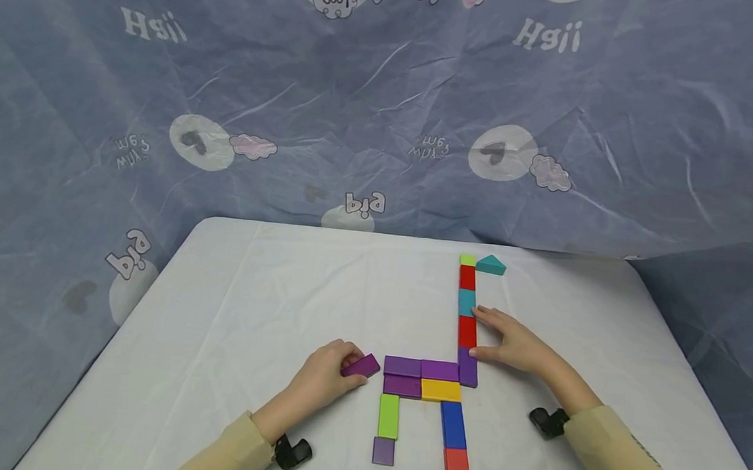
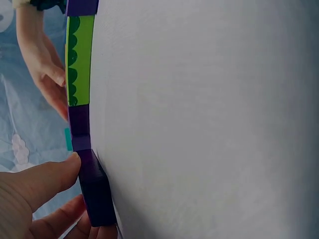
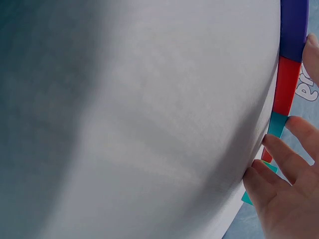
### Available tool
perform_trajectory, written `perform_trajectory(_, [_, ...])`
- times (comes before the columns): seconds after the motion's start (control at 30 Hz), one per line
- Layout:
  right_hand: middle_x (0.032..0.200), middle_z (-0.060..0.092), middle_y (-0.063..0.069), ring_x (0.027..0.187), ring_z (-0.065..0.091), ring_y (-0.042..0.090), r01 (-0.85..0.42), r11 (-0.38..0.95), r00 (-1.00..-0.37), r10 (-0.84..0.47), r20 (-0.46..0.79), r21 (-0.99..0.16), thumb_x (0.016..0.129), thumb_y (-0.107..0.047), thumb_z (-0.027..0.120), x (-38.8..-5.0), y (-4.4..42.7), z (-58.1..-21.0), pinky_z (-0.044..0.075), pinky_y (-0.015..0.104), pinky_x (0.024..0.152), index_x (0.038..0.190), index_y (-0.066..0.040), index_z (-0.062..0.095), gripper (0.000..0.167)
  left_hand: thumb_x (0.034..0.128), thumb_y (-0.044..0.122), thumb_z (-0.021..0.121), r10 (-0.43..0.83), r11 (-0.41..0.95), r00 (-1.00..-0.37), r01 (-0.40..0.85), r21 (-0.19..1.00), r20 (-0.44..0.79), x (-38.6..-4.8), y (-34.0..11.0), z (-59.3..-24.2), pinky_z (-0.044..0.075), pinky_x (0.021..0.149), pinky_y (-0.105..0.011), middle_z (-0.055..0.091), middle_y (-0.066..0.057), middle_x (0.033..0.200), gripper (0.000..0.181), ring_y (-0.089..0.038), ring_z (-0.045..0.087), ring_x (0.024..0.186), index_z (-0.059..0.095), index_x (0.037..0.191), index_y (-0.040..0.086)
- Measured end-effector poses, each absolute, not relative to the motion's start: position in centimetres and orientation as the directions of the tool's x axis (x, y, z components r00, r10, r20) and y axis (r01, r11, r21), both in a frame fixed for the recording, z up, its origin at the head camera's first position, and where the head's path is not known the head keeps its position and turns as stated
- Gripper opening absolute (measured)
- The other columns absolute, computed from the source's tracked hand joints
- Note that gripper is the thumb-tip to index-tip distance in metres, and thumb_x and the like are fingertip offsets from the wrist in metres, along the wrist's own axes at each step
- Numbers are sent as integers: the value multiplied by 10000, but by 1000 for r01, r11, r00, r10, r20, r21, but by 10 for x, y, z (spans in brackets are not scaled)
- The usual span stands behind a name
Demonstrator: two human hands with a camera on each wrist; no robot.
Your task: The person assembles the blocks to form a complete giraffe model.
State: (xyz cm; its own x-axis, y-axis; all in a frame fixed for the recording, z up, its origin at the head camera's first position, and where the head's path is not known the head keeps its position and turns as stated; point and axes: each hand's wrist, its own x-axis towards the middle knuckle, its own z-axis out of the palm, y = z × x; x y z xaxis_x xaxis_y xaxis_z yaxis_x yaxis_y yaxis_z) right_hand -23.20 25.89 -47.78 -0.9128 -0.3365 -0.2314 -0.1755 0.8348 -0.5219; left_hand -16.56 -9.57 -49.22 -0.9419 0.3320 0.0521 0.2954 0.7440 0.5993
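Observation:
Between thumb and fingers, my left hand [image 1: 324, 374] pinches a purple block [image 1: 361, 366], tilted, just left of a row of purple blocks [image 1: 402, 367]. The left wrist view shows this held block [image 2: 95, 191] close against the row's end. My right hand [image 1: 517, 344] rests beside an upright column of blocks, its thumb at the lower purple block [image 1: 468, 370] and a fingertip at the teal block [image 1: 466, 302]. Its fingers are loosely extended, seen too in the right wrist view. A yellow block [image 1: 441, 391] lies under the row's right part.
Below are two legs: a green block [image 1: 388, 416] over a purple one [image 1: 383, 451], and a blue block [image 1: 453, 425] over a red one [image 1: 456, 463]. A teal triangle [image 1: 492, 265] lies beside the column's top. A patterned blue-grey cloth [image 1: 332, 117] hangs behind the white table [image 1: 270, 279].

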Motion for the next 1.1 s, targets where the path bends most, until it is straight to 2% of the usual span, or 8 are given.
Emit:
perform_trajectory(0.3, [1557,315,269,1423,265,496,-185,832,-912,-344,-223,-523,820,-479,746,-233,260,-479,312,707,1076,1528,-72,344,910,785,216,832,345,734,-938,299,610,44,-162,-94,-494,478,666,-211,622,20,860,284,-83,564,763,706,1008,95])
perform_trajectory(1.1, [1563,310,261,1432,252,488,-176,839,-915,-332,-228,-516,806,-478,758,-235,260,-481,321,709,1068,1530,-82,344,923,798,184,821,392,703,-918,335,627,50,-161,-94,-494,513,718,-230,647,1,909,294,-112,598,817,700,1047,85])
